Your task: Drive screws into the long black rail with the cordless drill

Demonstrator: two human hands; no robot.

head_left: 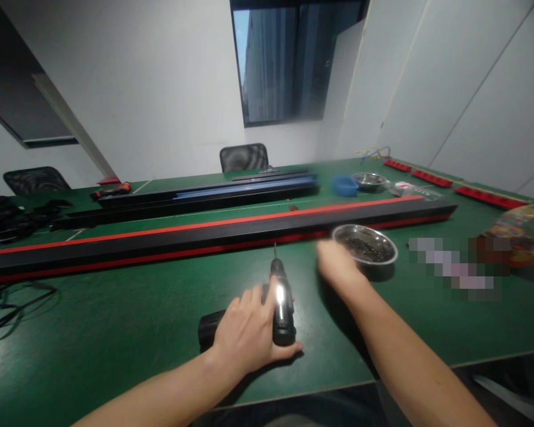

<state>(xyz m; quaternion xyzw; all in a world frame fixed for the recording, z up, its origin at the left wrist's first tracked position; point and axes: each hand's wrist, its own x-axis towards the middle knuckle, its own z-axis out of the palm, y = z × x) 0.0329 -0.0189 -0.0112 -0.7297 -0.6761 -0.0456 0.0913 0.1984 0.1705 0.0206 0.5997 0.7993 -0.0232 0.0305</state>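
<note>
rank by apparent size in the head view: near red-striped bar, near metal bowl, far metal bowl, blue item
1. Near red-striped bar
2. Near metal bowl
3. Far metal bowl and blue item, too alike to rank

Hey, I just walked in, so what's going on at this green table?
A person's left hand is on a power drill, its bit pointing toward a long black-and-red bar lying across the table. The right hand is at the near left side of a metal bowl holding small dark pieces. It's blurred, so I can't tell whether that hand holds anything.
</note>
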